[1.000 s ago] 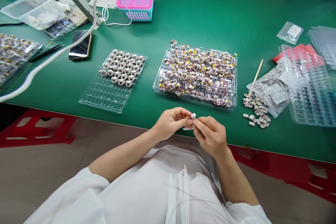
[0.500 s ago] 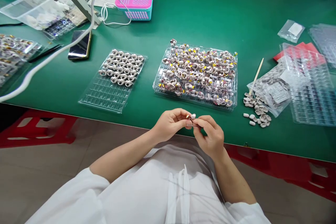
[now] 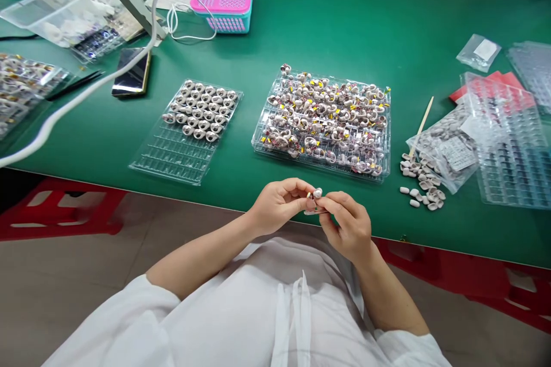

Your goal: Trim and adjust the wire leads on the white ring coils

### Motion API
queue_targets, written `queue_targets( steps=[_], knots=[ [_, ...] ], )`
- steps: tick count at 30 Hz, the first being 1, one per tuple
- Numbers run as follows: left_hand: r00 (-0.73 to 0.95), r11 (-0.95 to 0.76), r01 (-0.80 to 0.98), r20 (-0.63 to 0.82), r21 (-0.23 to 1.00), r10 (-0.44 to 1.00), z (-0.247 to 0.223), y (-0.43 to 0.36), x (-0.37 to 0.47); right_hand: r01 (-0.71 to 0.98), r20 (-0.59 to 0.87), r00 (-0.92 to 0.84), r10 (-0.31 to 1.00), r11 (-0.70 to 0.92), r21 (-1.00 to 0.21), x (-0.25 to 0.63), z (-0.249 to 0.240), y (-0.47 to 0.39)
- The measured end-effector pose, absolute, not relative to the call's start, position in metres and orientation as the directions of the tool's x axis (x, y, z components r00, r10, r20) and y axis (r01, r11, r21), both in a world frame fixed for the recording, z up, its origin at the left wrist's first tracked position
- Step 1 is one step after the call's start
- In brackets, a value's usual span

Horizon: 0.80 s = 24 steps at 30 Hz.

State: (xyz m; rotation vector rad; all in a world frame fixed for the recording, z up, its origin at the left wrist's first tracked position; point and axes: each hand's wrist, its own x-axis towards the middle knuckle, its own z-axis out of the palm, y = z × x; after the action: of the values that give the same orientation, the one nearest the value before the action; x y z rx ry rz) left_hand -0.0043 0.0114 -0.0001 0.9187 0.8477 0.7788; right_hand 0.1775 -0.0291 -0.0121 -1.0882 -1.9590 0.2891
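Note:
Near the table's front edge, my left hand [image 3: 276, 205] pinches a small pale piece [image 3: 317, 192] with a yellow and dark red bit beside it. Close on its right, my right hand [image 3: 346, 221] is closed on a thin, narrow item [image 3: 316, 212] whose kind I cannot make out. The fingertips of both hands nearly meet. Beyond them lies a clear tray [image 3: 322, 123] crowded with pale pieces carrying yellow and red bits. To the left, another clear tray [image 3: 172, 155] holds rows of pale hollow pieces [image 3: 202, 112] in its far part.
Loose pale pieces [image 3: 424, 183], a wooden stick [image 3: 424, 123] and a filled plastic bag [image 3: 456, 152] lie at right, beside clear trays [image 3: 512, 149]. A pink basket [image 3: 224, 8], a phone [image 3: 132, 74], black tweezers [image 3: 77, 85] and a white cable [image 3: 47, 126] are at left.
My right hand has shifted slightly right and down, and the thin item between the fingers has tilted and lowered a little. My left hand has hardly moved.

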Motion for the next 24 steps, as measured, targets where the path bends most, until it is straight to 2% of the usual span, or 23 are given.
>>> queue_targets(
  steps=[6,12,14,18,24],
  knots=[
    [0.499,0.426,-0.193,-0.286,0.884,0.818,0.007,0.013,-0.010,0.522,0.591,-0.334,0.735,0.666,-0.533,0.184,-0.012,-0.026],
    [0.674,0.675,-0.274,-0.365,0.685,0.643,0.005,0.030,-0.017,0.550,0.643,-0.399,0.653,0.732,-0.402,0.190,-0.006,-0.025],
    [0.706,0.719,-0.229,-0.397,0.656,0.586,0.004,0.036,-0.019,0.545,0.643,-0.450,0.619,0.761,-0.352,0.191,-0.004,-0.024],
    [0.769,0.734,-0.093,-0.420,0.673,0.482,0.005,0.044,-0.023,0.512,0.598,-0.566,0.567,0.810,-0.284,0.198,-0.003,-0.024],
    [0.790,0.771,-0.049,-0.448,0.635,0.419,0.006,0.044,-0.019,0.487,0.526,-0.626,0.576,0.815,-0.313,0.207,-0.004,-0.024]
  ],
)
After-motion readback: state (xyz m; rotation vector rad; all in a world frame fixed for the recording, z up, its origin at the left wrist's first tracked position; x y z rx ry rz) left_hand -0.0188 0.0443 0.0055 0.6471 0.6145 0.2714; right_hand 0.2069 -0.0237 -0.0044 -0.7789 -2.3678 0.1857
